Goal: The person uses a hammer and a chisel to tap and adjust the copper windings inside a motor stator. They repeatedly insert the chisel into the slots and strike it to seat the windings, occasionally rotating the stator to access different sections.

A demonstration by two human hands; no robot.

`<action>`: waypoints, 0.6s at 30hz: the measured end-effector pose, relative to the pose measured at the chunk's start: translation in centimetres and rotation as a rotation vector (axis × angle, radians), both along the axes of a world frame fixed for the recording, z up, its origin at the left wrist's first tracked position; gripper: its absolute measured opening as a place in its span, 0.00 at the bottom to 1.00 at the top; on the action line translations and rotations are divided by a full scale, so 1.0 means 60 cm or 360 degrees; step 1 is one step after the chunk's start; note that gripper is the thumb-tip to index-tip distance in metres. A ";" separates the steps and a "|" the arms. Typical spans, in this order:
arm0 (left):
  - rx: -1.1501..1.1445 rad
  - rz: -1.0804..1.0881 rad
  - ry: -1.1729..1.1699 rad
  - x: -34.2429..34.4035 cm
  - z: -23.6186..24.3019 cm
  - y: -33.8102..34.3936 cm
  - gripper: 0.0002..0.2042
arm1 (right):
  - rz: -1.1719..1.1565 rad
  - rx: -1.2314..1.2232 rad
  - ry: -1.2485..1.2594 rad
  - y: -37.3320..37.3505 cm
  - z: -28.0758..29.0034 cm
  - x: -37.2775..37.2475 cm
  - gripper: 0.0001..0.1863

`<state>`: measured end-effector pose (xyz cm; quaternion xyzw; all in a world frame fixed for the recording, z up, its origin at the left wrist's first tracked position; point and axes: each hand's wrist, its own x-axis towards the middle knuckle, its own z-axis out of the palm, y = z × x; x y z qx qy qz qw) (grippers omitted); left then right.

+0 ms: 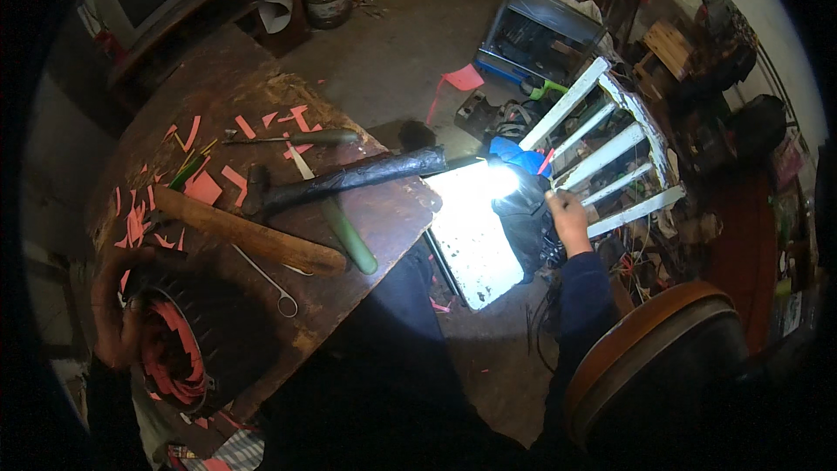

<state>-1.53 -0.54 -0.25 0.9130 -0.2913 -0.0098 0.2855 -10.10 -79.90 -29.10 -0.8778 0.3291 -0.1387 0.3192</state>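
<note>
At the left, my left hand [112,310] curls round the rim of a dark, ribbed motor housing [240,318] lying on its side on the bench. Pink-red liners [167,344] line its open end. My right hand [568,216] reaches over a black bag or cloth [521,231] on the white chair seat [475,266]. Its fingers are drawn together, and what they hold, if anything, cannot be made out. A thin red strip [547,161] shows just beyond the fingertips. Bright light washes out part of the seat.
On the wooden bench [397,214] lie a black-handled hammer [357,179], a wooden bar [261,235], a green-handled knife [349,240], metal scissors or forceps [285,303] and pink scraps [202,187]. Beyond the chair back [610,144] stands a metal cart [545,30]. Clutter crowds the right side.
</note>
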 end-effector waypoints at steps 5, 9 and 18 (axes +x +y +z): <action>-0.0063 0.0017 0.0075 -0.004 0.001 0.002 0.27 | 0.0075 -0.0296 0.0346 0.041 -0.018 0.002 0.43; 0.0076 0.0024 -0.0021 -0.003 0.008 -0.011 0.26 | 0.0079 -0.0443 0.0277 0.040 -0.034 0.009 0.36; 0.0051 0.0085 -0.0028 -0.005 0.012 -0.025 0.26 | 0.0116 -0.0194 0.0202 0.025 -0.001 -0.018 0.33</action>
